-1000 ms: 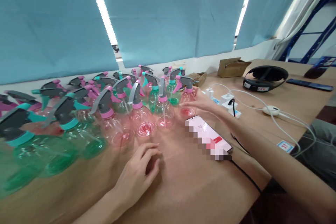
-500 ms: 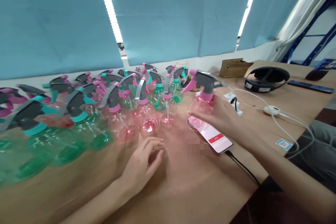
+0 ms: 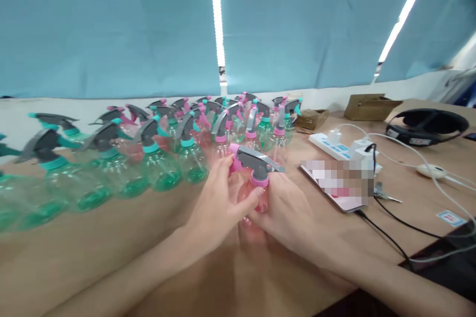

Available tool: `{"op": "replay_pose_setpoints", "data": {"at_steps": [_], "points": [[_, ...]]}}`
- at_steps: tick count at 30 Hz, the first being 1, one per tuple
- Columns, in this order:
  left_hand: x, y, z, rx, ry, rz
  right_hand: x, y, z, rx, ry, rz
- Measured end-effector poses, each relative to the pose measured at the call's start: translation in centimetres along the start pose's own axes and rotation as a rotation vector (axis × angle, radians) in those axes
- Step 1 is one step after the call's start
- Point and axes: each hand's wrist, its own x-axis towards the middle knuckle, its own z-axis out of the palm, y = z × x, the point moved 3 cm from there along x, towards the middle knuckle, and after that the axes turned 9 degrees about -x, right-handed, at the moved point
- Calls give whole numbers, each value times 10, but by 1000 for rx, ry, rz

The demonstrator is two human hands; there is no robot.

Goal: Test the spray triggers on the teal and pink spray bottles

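Pink spray bottle [image 3: 259, 171], 1, held upright between both hands. Left hand [image 3: 223, 200]: thumb on bottle just below the collar, fingers curled about the trigger side. Right hand [image 3: 290, 203]: wrapped around the body from the right; its fingertips are hidden. Whether the base touches the table [image 3: 163, 242]: cannot tell.

Left of the held bottle: green bottles [image 3: 195, 163], 4 with whole heads in the front row, others cut off by the view edge. Just behind it: pink-collared bottles [image 3: 278, 146], 3; farther back, more, overlapping, uncountable. Bottles are see-through; bases look darker, liquid uncertain.

Right of the held bottle: phone [image 3: 334, 190], 1, partly blurred. Beyond, to its right: power strip [image 3: 323, 144], 1, bearing plugs; headset [image 3: 427, 128], 1; cardboard boxes [image 3: 372, 106], 2, insides not visible.
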Motion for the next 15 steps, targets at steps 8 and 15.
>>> {"op": "replay_pose_setpoints", "data": {"at_steps": [8,15], "points": [[-22,1,-33,131,41,26,-16,-54,15,72,104,-138],[-29,0,-40,-90,43,44,-13,-66,24,379,-11,-144]]}}
